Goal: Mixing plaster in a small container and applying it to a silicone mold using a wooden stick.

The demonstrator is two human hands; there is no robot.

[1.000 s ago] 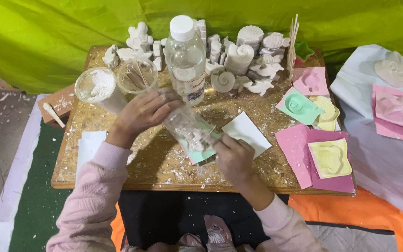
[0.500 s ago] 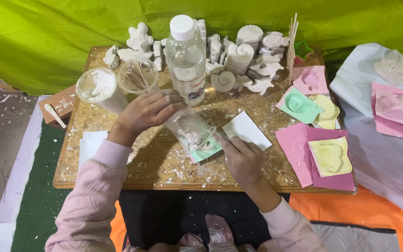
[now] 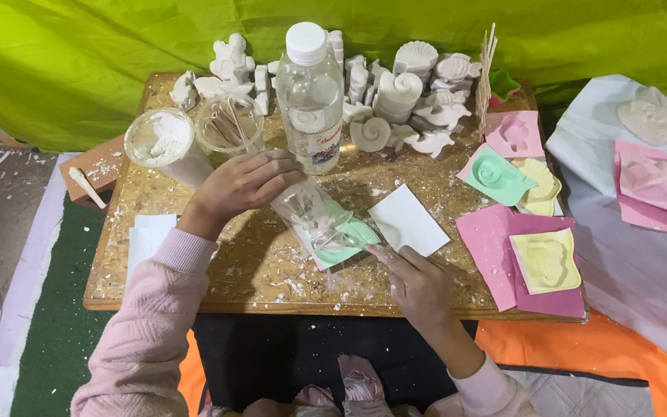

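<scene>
The left hand (image 3: pixel 245 185) is closed around a clear plastic cup (image 3: pixel 312 216), with the fingers wrapped over its upper side. The cup is tilted strongly, and its mouth points down toward a green mould (image 3: pixel 341 239) that lies flat on the wooden table (image 3: pixel 218 270). The right hand (image 3: pixel 418 282) rests on the table near the front edge. Its fingers are stretched out and loosely together, and the fingertips touch the right edge of the green mould; this hand grasps nothing.

Just beside the mould, on the right, lies a white card (image 3: pixel 409 220). Directly behind the left hand stands a tall clear bottle (image 3: pixel 310 100) with a white cap, very close to the knuckles. To the left of the bottle there is a clear cup with wooden sticks (image 3: pixel 228 123), and then a tub of white powder (image 3: pixel 165 143). Along the back edge of the table stand many white plaster figures (image 3: pixel 395 93), shells and animals. On the right side lie a pink sheet (image 3: pixel 496 247) with a yellow mould (image 3: pixel 546 261) on it, and a second green mould (image 3: pixel 494 176). The table surface is covered with white crumbs. A green cloth (image 3: pixel 79 62) hangs behind.
</scene>
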